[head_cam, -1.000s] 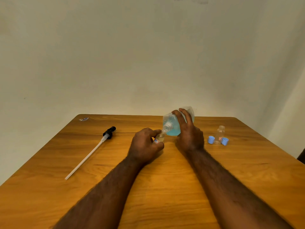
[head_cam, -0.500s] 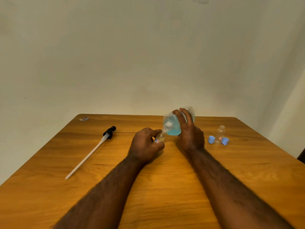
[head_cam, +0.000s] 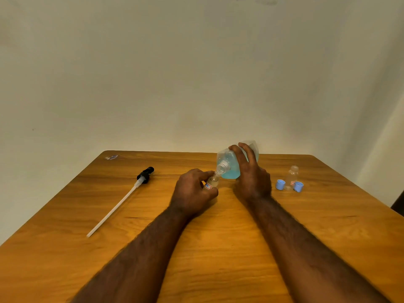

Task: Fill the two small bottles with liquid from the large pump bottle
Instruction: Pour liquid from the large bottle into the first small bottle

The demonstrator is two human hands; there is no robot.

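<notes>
My right hand [head_cam: 251, 178] grips the large clear bottle [head_cam: 229, 165] of blue liquid, tipped on its side with its open neck pointing down and left. The neck touches the mouth of a small clear bottle [head_cam: 212, 182], which my left hand [head_cam: 192, 193] pinches between thumb and fingers on the table. A second small bottle [head_cam: 292, 177] stands upright and uncapped to the right, with two blue caps [head_cam: 280, 184] [head_cam: 298, 186] beside it.
The black pump head with its long white tube [head_cam: 122, 200] lies on the wooden table [head_cam: 218, 248] to the left. A small scrap [head_cam: 112, 157] sits at the far left corner. A pale wall rises behind the table.
Almost nothing has moved. The large bottle stays tipped with its neck at the small bottle's mouth, and both hands keep their hold.
</notes>
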